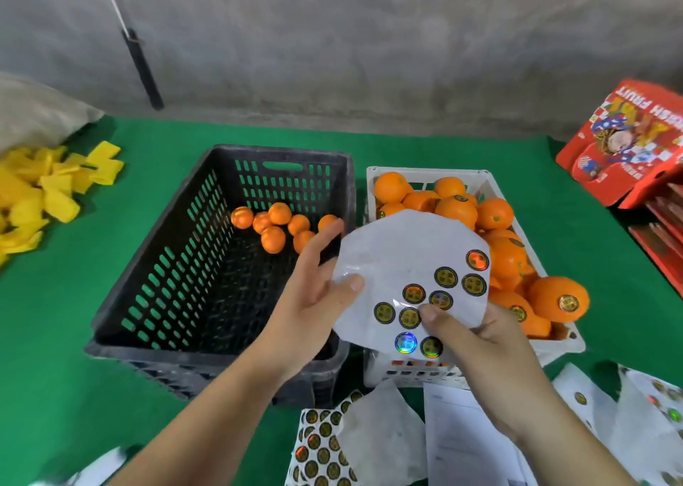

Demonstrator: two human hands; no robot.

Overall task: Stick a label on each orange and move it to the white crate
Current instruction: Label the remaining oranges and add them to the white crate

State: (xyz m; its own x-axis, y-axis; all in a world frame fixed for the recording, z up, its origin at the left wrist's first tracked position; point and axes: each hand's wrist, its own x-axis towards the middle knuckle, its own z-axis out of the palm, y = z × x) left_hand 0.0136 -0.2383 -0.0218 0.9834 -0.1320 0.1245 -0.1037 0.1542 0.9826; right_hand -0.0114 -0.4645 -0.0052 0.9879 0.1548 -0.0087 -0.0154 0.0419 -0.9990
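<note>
Head view: label sheet [399, 260] held up over the gap between the two crates, face toward the camera, no clear long axis, roughly round with cut edges; nine round labels left on it, clustered at the lower right. Left hand [314, 293] reaching in from lower left, thumb on the sheet's front left edge, fingers curled behind it, gripping. Right hand [476, 341] coming in from lower right, thumb tip pressed on a label [410, 317] in the cluster, fingers under the sheet's lower edge, pinching. Black crate [155, 263] on the left of the green bench [66, 337], seven unlabelled oranges [273, 239] at its far end. White crate [565, 341] just beside it on the right, heaped with labelled oranges [558, 297], too piled to count. More label sheets [321, 445] lying on the bench near the arms
</note>
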